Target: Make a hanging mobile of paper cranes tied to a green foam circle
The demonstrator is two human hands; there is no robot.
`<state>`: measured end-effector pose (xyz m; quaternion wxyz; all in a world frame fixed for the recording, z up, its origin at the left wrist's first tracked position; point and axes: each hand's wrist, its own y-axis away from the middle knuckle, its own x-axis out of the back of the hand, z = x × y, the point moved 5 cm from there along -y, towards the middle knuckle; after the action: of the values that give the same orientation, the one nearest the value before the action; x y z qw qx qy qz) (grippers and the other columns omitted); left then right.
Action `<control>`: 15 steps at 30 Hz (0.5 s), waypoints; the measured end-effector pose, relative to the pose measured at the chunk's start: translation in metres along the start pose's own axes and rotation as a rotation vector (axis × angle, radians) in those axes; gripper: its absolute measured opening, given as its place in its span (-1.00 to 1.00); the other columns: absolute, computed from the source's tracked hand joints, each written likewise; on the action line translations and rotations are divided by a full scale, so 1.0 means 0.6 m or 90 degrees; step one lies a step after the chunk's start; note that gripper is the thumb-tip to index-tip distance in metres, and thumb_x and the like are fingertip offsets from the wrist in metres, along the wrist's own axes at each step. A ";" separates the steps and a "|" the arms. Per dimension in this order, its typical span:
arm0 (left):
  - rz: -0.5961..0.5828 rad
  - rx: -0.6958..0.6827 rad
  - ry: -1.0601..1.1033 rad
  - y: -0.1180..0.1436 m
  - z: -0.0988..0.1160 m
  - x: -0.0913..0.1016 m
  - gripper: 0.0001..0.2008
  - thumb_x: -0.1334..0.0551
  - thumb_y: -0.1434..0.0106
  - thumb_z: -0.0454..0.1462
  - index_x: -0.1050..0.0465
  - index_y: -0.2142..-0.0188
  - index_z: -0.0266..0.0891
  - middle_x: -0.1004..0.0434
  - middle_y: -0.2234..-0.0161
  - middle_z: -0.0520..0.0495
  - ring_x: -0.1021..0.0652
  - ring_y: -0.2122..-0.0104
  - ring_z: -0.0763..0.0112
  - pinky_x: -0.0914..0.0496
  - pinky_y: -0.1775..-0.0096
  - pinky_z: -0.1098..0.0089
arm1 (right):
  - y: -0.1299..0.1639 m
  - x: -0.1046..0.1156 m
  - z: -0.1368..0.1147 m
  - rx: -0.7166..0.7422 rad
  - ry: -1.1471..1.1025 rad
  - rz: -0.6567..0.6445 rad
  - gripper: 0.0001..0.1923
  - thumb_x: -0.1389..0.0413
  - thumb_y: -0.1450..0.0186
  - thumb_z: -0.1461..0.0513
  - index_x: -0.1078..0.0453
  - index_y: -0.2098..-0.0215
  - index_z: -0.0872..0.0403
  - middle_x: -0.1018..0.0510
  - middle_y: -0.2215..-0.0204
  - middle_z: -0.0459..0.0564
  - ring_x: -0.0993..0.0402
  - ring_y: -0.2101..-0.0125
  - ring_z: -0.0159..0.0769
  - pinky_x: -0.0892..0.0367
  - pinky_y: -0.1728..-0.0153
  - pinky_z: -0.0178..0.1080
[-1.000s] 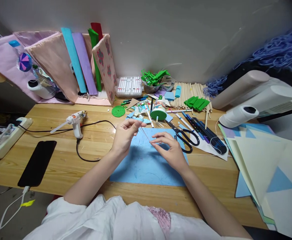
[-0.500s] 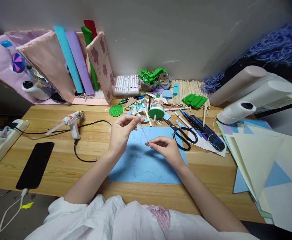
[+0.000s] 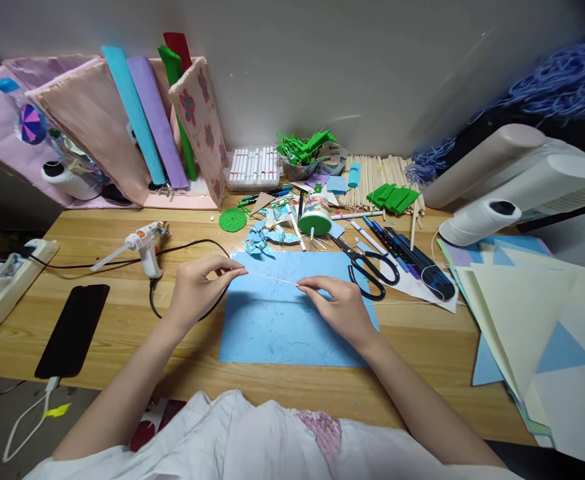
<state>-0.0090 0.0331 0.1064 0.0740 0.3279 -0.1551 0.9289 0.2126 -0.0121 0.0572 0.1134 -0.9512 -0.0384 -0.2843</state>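
Note:
A thin whitish thread [image 3: 273, 277] is stretched between my two hands above a blue sheet of paper [image 3: 292, 333]. My left hand [image 3: 205, 287] pinches its left end between thumb and fingertips, over the sheet's upper left corner. At the other end, the fingertips of my right hand [image 3: 337, 303] are closed on the thread. Black-handled scissors [image 3: 367, 267] lie just beyond my right hand. Behind the sheet are folded light-blue paper pieces [image 3: 262, 240] and a small spool-like piece with a green disc [image 3: 315, 222].
On the left are a hot glue gun [image 3: 147, 247] with its black cord and a dark phone [image 3: 72, 330]. A marker box [image 3: 253, 167] and wooden sticks [image 3: 375, 180] line the back. Paper sheets [image 3: 522, 320] and a white thread cone [image 3: 479, 221] occupy the right.
My left hand has moved left and slightly down, away from the right hand. The thread, slanting and bunched before, now runs longer and nearly level between them.

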 end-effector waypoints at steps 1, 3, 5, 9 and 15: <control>-0.020 -0.031 -0.029 0.003 0.000 0.002 -0.88 -0.28 -0.07 -0.20 -0.53 0.46 -0.20 -0.58 0.45 -0.05 -0.52 0.46 0.40 -0.36 0.39 0.44 | 0.000 0.000 -0.002 0.015 0.021 -0.009 -0.86 -0.05 -0.24 0.27 -0.46 0.32 -0.01 -0.60 0.36 -0.05 -0.52 0.33 -0.24 -0.38 0.27 -0.21; -0.056 -0.081 -0.085 0.009 -0.003 0.005 -0.88 -0.25 -0.11 -0.20 -0.52 0.43 -0.18 -0.58 0.44 -0.04 -0.51 0.46 0.42 -0.34 0.41 0.45 | -0.001 0.001 -0.006 0.031 0.047 -0.017 -0.85 -0.04 -0.25 0.28 -0.45 0.31 0.00 -0.59 0.37 -0.03 -0.50 0.34 -0.25 -0.36 0.28 -0.21; -0.091 -0.126 -0.132 0.014 -0.007 0.006 -0.87 -0.22 -0.15 -0.20 -0.50 0.40 -0.18 -0.57 0.43 -0.03 -0.51 0.45 0.43 -0.34 0.38 0.45 | -0.003 0.004 -0.009 0.038 0.060 -0.016 -0.86 -0.04 -0.25 0.28 -0.45 0.32 0.01 -0.58 0.39 -0.04 -0.49 0.35 -0.26 -0.35 0.29 -0.22; -0.164 -0.207 -0.221 0.023 -0.011 0.001 -0.87 -0.15 -0.21 -0.25 -0.46 0.34 -0.21 -0.55 0.39 -0.07 -0.51 0.38 0.40 -0.33 0.31 0.42 | -0.006 0.012 -0.014 0.036 0.067 -0.011 -0.89 -0.05 -0.25 0.27 -0.43 0.36 0.02 -0.56 0.41 -0.04 -0.46 0.36 -0.27 -0.32 0.29 -0.23; -0.210 -0.246 -0.292 0.027 -0.011 -0.003 -0.82 -0.06 -0.25 -0.31 -0.45 0.34 -0.22 -0.52 0.40 -0.09 -0.48 0.38 0.37 -0.30 0.34 0.39 | -0.003 0.015 -0.012 -0.001 0.031 -0.025 -0.90 -0.07 -0.23 0.24 -0.43 0.40 0.02 -0.55 0.43 -0.05 -0.45 0.40 -0.29 -0.30 0.41 -0.28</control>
<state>-0.0154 0.0199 0.0962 0.2470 0.5287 -0.2859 0.7601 0.2161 -0.0118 0.0684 0.1083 -0.9431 -0.0542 -0.3096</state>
